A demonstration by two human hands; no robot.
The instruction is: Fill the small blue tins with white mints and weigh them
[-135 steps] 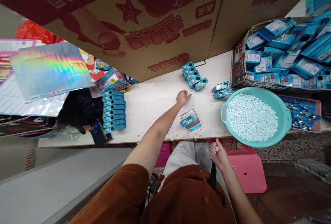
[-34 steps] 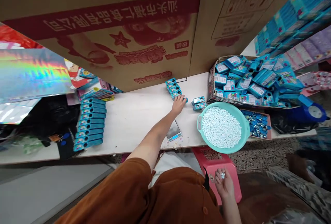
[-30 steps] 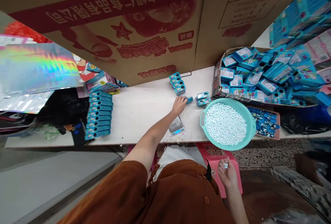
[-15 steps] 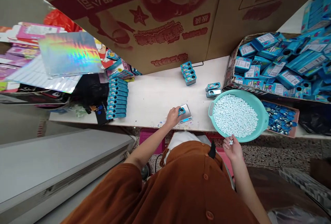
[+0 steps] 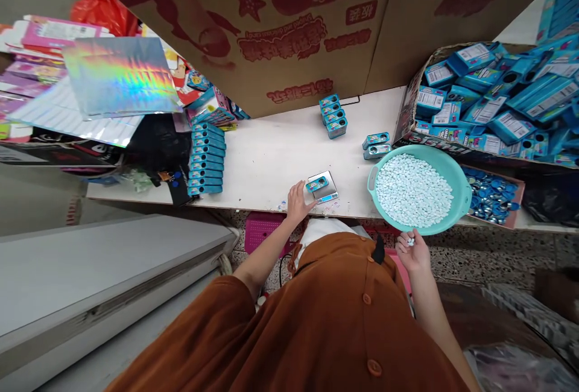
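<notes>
- Fingers of the left hand are spread, with the thumb held apart; the hand is just beside the blue box, at eight o'clock from it. I cannot tell if the thumb touches the scale.
- One blue box lies on top of the small scale, with its round dark hole at two o'clock.
- At four o'clock from the scale, the right hand is palm up near the bowl, its fingers curled around a few small white pieces.
- At three o'clock sits a green bowl with a big heap of white bits inside.
- At two o'clock, just past the table's open middle, two blue boxes stand side by side near the bowl.
- At twelve o'clock, four blue boxes stand in a row.
- Behind them, a big brown carton with red print stands tall.
- Farther out at two o'clock, a wide carton is full of jumbled blue boxes.
- Past the bowl at three o'clock is a pink tray of shiny round things.
- At ten o'clock, a long row of blue boxes stands packed together.
</notes>
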